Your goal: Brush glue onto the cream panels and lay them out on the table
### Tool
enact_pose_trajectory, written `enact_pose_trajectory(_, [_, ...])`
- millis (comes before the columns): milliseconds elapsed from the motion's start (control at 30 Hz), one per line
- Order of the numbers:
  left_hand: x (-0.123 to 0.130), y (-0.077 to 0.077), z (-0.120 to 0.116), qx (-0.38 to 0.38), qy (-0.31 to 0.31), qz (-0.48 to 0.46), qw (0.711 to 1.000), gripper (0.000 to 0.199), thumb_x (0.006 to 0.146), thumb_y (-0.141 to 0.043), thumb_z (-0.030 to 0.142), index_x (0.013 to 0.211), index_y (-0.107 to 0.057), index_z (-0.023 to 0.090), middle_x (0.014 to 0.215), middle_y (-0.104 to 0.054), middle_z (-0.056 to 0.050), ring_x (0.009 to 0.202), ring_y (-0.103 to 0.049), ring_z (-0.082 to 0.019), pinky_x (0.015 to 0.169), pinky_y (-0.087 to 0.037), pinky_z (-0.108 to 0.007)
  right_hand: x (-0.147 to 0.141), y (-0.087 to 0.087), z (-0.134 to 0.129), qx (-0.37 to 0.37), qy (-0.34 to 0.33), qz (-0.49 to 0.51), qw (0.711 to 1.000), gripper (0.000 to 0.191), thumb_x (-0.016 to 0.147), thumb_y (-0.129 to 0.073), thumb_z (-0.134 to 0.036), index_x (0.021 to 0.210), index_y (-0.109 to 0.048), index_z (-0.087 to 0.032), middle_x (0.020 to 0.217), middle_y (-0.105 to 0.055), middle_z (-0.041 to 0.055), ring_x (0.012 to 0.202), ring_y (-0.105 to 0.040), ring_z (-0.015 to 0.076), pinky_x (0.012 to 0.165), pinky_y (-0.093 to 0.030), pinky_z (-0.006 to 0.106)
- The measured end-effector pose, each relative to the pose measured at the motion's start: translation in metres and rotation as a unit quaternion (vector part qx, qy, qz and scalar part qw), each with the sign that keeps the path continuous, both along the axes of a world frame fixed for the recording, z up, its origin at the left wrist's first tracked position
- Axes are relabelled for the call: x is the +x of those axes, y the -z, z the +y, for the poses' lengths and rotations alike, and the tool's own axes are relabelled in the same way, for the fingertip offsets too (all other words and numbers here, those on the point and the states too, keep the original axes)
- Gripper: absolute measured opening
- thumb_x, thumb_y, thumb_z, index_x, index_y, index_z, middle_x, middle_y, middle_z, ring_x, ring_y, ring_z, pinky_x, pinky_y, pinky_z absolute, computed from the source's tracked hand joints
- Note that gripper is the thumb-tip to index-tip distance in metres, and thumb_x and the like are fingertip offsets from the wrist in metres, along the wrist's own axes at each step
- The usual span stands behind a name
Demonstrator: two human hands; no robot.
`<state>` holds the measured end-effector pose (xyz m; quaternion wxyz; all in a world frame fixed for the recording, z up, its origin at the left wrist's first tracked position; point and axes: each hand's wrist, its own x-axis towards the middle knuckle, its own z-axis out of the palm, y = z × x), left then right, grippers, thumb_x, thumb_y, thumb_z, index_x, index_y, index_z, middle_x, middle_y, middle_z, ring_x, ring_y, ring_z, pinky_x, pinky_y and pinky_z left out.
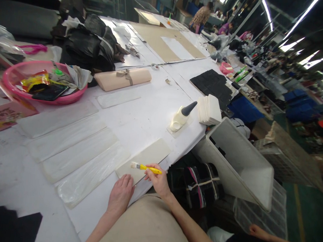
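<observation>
My right hand is closed around the yellow handle of a small paintbrush. The pale bristles are over a light rectangular panel near the table's front edge; whether they touch it I cannot tell. At the panel's near left corner, my left hand lies flat, fingers stretched out, holding nothing. Several long strips with a shiny, wet-looking coating lie side by side to the left. Beyond the panel stands a cream bottle with a dark pointed nozzle.
A white stack of pieces stands at the table's right edge, above a large plastic bin. At left are a pink basin of odds and ends and a tied beige roll. Another person's arm shows at lower right.
</observation>
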<state>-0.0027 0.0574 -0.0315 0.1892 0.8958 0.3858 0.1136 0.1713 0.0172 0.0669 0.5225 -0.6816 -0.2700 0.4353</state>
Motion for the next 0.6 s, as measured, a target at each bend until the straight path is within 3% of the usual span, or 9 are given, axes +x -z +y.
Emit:
enact_pose_trajectory(367, [0.006,-0.017,-0.002,0.08,0.028,0.072,0.994,0.024,0.085,-0.048,0.009,0.102,-0.065,0.009,0.113,-0.064,-0.017,0.111,-0.059,-0.028,0.091,-0.05,-0.039,-0.012,0.026,0.02,0.0,-0.082,0.01,0.997,0.022,0.084,-0.059,-0.034,0.1,-0.066,-0.02,0.084,-0.068,0.0008,0.06,-0.065,0.0114,0.058,-0.054,0.022])
enact_pose_trajectory(533, [-0.001,-0.017,0.001,0.045,0.018,-0.025,0.999,0.021,0.087,-0.047,0.015,0.099,-0.065,0.015,0.107,-0.066,-0.013,0.105,-0.061,-0.025,0.09,-0.051,-0.038,-0.016,0.029,0.024,0.01,-0.096,-0.003,0.995,0.021,0.084,-0.058,-0.034,0.099,-0.066,-0.021,0.08,-0.067,-0.0007,0.06,-0.066,0.0118,0.057,-0.053,0.022])
enact_pose_trajectory(600, [-0.008,-0.02,0.003,0.01,-0.016,-0.077,0.997,0.02,0.088,-0.048,0.022,0.1,-0.064,0.018,0.104,-0.066,-0.01,0.099,-0.062,-0.022,0.087,-0.052,-0.036,-0.015,0.027,0.026,0.006,-0.092,-0.003,0.996,0.021,0.084,-0.059,-0.033,0.099,-0.066,-0.021,0.08,-0.067,-0.0007,0.059,-0.066,0.0118,0.056,-0.052,0.022])
